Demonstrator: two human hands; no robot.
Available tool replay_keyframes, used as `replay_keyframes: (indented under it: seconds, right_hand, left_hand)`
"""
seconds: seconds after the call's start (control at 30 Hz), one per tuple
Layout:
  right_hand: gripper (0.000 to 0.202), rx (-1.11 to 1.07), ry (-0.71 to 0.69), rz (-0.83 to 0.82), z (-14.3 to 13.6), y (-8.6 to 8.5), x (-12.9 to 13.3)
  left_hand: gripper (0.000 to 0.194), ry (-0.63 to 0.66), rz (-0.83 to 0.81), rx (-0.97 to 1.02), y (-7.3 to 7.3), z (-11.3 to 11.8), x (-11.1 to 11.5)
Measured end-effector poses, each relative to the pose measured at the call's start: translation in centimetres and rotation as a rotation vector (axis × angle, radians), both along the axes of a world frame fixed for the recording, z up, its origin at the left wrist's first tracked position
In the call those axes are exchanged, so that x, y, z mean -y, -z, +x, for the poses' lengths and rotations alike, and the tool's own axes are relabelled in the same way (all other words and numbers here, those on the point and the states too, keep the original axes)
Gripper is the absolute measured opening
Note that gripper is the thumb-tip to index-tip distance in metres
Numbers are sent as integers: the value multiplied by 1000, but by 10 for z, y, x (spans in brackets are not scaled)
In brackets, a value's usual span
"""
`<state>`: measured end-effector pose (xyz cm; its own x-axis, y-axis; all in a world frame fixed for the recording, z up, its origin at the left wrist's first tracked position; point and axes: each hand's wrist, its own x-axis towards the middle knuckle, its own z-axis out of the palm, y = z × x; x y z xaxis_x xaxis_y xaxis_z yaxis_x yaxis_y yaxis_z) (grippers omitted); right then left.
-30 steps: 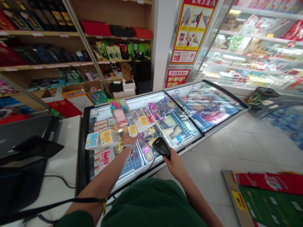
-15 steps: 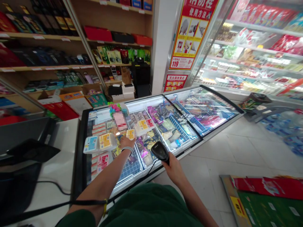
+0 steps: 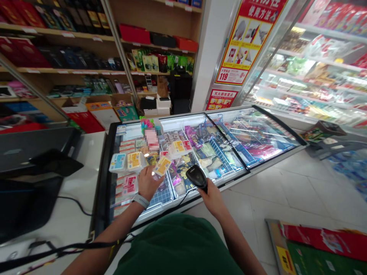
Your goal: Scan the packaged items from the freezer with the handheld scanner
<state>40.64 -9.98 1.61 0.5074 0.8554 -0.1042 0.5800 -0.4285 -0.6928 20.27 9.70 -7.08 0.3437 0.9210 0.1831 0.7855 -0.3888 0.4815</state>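
It's a shop I'm standing in, a food shop at least in part: small white price labels [image 3: 97,38] line the brown wooden shelves [image 3: 149,17], a long black-framed, glass-topped freezer [image 3: 104,172] holds colourful plastic packets [image 3: 192,136] beneath a black plastic barcode scanner [image 3: 196,176], and a brightly lit, many-shelved display case [image 3: 276,49] stands stocked beyond.

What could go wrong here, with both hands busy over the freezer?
Perhaps these:
1. The yellow-labelled pack is tilted in the left hand, held near one end, so it might slip from that grip.
2. The cord of the black scanner in the right hand trails over the freezer, so it could snag.
3. The blue-labelled pack lies near the freezer's left edge, where a forearm might knock it.
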Motion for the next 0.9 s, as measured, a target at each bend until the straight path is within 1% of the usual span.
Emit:
replay_keyframes:
  seconds: [0.07, 0.17, 0.23, 0.33, 0.5, 0.7, 0.77, 0.9]
  right_hand:
    - [21, -16, -35, 7, -3, -9, -2]
    - [22, -43, -120, 30, -12, -24, -7]
    - [19, -47, -189, 45, -20, -33, -12]
    - [18, -25, -285, 59, -30, -40, -19]
    - [15, 19, -363, 42, -38, -39, -26]
    - [16, 9, -401, 25, -39, -39, -29]
    - [16, 9, -408, 31, -39, -39, -29]
    - [16, 7, -405, 38, -39, -37, -28]
  left_hand:
    - [58, 15, 64, 13, -13, -13, 7]
    - [57, 30, 226, 33, -30, -30, 15]
    - [56, 21, 309, 36, -39, -39, 18]
    - [54, -19, 341, 29, -47, -49, 22]
    - [56, -57, 420, 34, -54, -60, 27]
    - [56, -75, 451, 40, -54, -64, 29]
    - [56, -79, 449, 46, -54, -64, 30]
    - [56, -95, 385, 48, -53, -63, 31]
